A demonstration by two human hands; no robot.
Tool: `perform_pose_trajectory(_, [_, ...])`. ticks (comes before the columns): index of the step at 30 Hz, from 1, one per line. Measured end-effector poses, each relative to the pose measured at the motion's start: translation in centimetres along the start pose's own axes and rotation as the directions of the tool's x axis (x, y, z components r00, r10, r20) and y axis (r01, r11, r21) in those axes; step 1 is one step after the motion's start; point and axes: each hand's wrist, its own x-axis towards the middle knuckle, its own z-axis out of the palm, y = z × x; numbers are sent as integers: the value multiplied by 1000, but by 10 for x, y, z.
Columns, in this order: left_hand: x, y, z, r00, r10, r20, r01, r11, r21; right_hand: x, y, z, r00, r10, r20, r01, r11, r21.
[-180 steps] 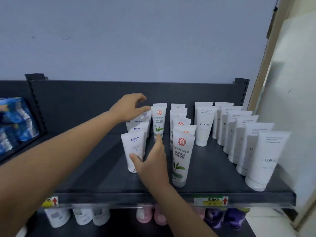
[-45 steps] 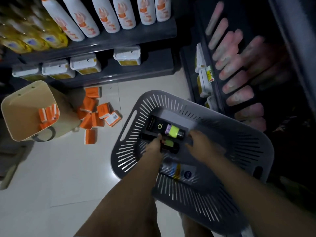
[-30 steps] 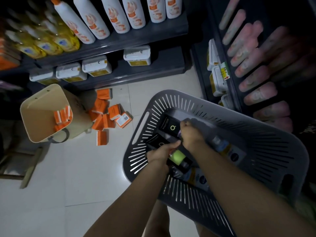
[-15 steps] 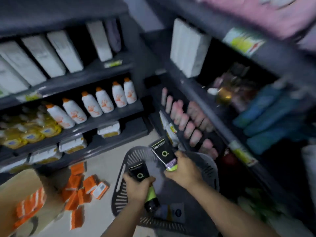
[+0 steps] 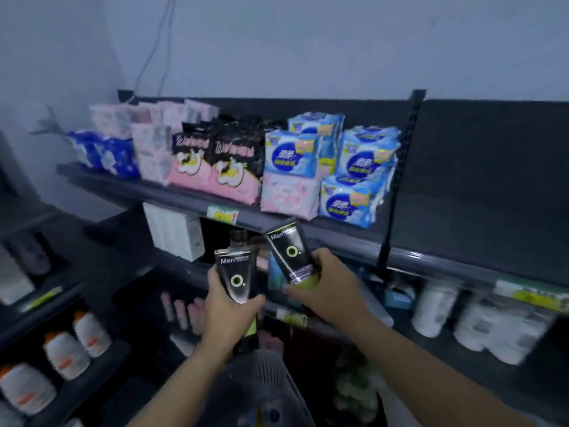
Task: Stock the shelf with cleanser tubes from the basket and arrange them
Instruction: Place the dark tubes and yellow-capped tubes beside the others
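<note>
free: top shelf (image 5: 480, 223) right of post (image 5: 399, 180) | blocked: left, packets (image 5: 289, 167) fill it

You stand in a shop: dark shelves (image 5: 462, 235) carry rows of packs (image 5: 288, 155), bottles (image 5: 66, 354) and price tags (image 5: 222, 214).

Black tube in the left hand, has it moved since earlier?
Yes. The black tube rose out of the basket; the left hand holds it above the rim.
</note>
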Motion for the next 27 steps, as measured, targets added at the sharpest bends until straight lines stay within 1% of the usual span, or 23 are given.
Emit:
perform_pose_trajectory(3, [2,55,21,986,152,75,-151,988,-14,2,-8,-51,991,-33,-132,38,999,35])
perform_pose_trajectory(4, [0,75,28,973,205,103,-208,978,12,3,-9,-69,984,-36,-174,44,998,42])
perform_pose_trajectory(7, [-1,130,54,934,309,177,-347,901,259,5,-6,-127,962,-17,-273,34,998,57])
perform_pose_trajectory(8, [-1,148,66,925,331,187,-373,885,279,5,-1,-147,948,-11,-317,31,998,60])
perform_pose_trajectory(10, [-2,184,96,913,349,210,-392,893,221,5,12,-185,907,10,-420,20,998,68])
perform_pose_trajectory(13, [-3,226,154,897,333,291,-384,913,138,4,45,-232,838,70,-542,-23,995,93])
perform_pose_trajectory(18, [-12,263,262,845,329,421,-397,914,84,1,115,-295,779,206,-592,-180,978,103])
perform_pose_trajectory(22, [-21,270,345,830,300,471,-394,912,113,8,171,-332,736,316,-599,-327,940,95])
perform_pose_trajectory(25, [-25,274,398,820,285,496,-391,912,123,22,202,-351,728,355,-586,-372,923,96])
perform_pose_trajectory(27, [-24,276,429,825,276,493,-389,911,140,35,220,-357,743,383,-549,-387,915,114])
